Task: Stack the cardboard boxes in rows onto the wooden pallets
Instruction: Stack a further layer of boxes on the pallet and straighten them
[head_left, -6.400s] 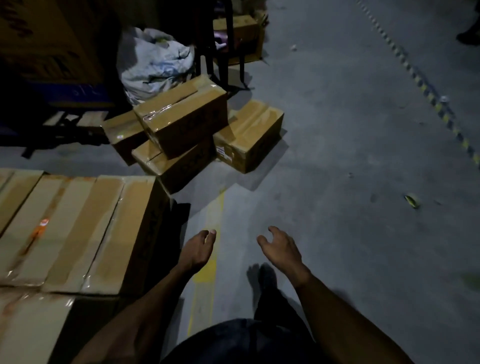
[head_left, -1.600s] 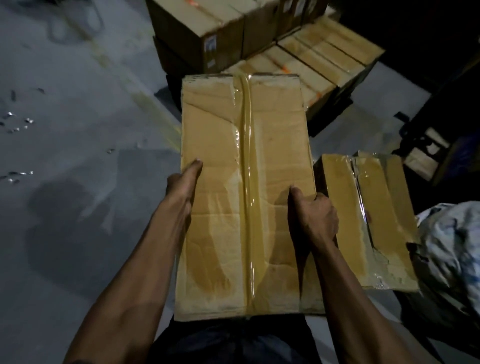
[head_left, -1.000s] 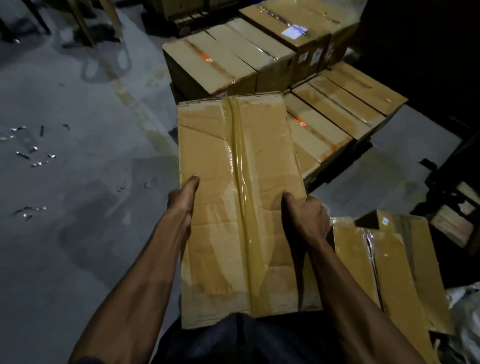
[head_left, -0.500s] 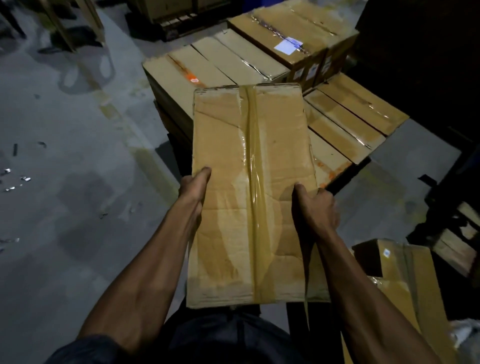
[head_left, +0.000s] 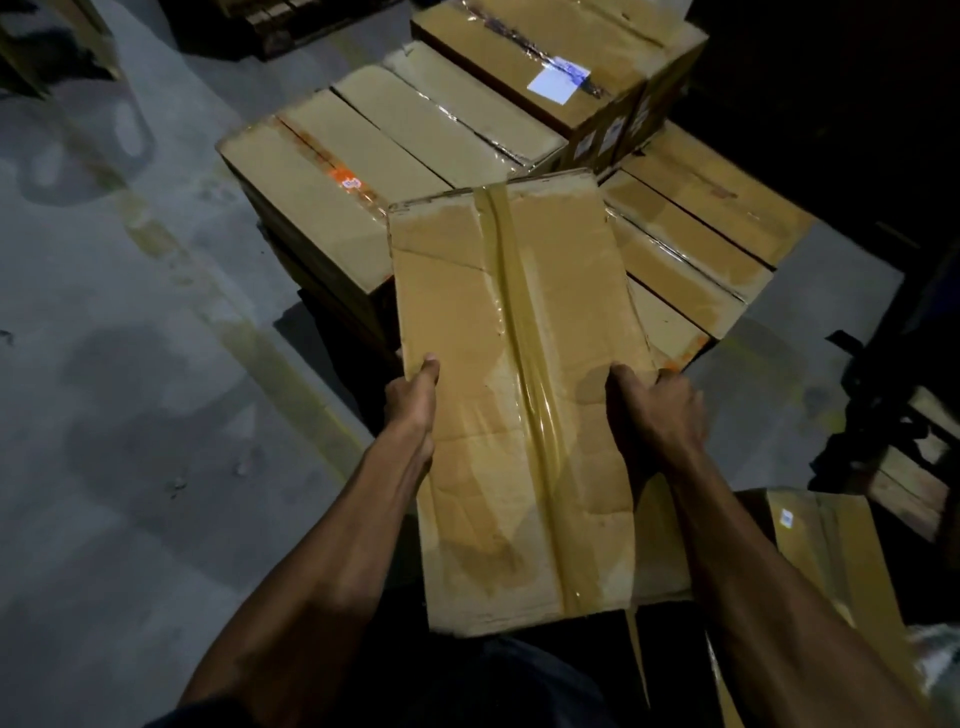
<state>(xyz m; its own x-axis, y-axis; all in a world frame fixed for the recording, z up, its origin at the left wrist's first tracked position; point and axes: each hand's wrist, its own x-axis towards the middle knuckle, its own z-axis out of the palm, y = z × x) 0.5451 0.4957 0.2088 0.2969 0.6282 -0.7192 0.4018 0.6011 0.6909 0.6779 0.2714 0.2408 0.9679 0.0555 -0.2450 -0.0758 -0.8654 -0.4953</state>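
Note:
I carry a long taped cardboard box (head_left: 498, 364) in front of my body, lengthwise away from me. My left hand (head_left: 413, 405) grips its left edge, thumb on top. My right hand (head_left: 657, 410) grips its right edge, fingers curled over the side. Beyond the box stands the stack of cardboard boxes (head_left: 395, 119): a higher row at the left and back, a lower row (head_left: 696, 244) at the right. The far end of my box hangs over the lower row. The pallet beneath the stack is hidden in shadow.
Another box (head_left: 826, 561) lies on the floor at my lower right. A dark wooden pallet frame (head_left: 904, 457) is at the right edge. Grey concrete floor (head_left: 130, 415) with a faded yellow line runs along the left of the stack.
I have stepped closer to the stack with the box. Its far end now reaches over the lower row of boxes. Both hands keep the same hold.

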